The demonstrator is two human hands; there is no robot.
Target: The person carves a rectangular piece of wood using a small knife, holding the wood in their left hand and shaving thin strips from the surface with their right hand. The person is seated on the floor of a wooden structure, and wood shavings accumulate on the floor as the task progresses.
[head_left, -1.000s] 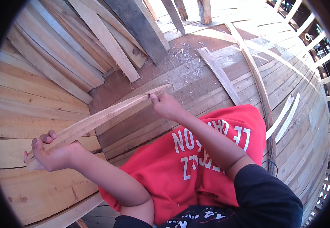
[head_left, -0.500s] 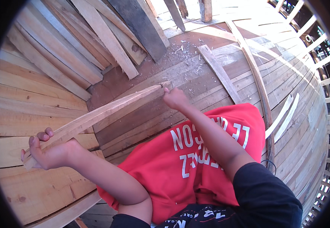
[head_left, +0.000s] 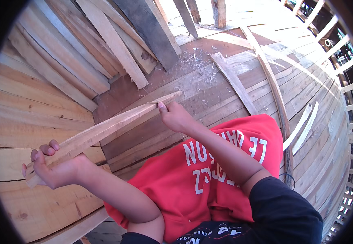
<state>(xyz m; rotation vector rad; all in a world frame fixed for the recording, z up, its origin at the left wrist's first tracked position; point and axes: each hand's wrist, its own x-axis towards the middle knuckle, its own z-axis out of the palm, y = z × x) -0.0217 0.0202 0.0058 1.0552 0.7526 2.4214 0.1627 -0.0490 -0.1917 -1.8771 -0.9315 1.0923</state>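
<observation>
Head view: a wooden strip (head_left: 91, 137) ran aslant in front of a person in red clothing (head_left: 168, 171), its lower end over pale boards (head_left: 42, 134), its far end over the plank floor (head_left: 262, 91); whether anything below propped it could not be told.
Left hand: this hand (head_left: 58, 168) was wrapped around the strip near its lower end, fingers over the far edge and palm beneath, a grip that probably served to keep the wood from sliding or rolling.
Right hand: this one (head_left: 175, 117) was curled up near the far end, thumb and finger seeming to pinch a small dark thing (head_left: 157, 102) against the strip's edge; such a fingertip hold suited something slight, perhaps for finer control than a full fist allowed.
Small dark thing: it sat right at the thumb, too tiny to identify.
Leaning planks: long planks (head_left: 115, 53) stood slanted together beyond the strip, presumably to be out of the way.
Shavings: pale curls (head_left: 201, 61) littered the floor past the right hand.
Loose wood: a short board (head_left: 235, 83) and a long curved strip (head_left: 266, 65) lay to the right, well apart from both hands.
</observation>
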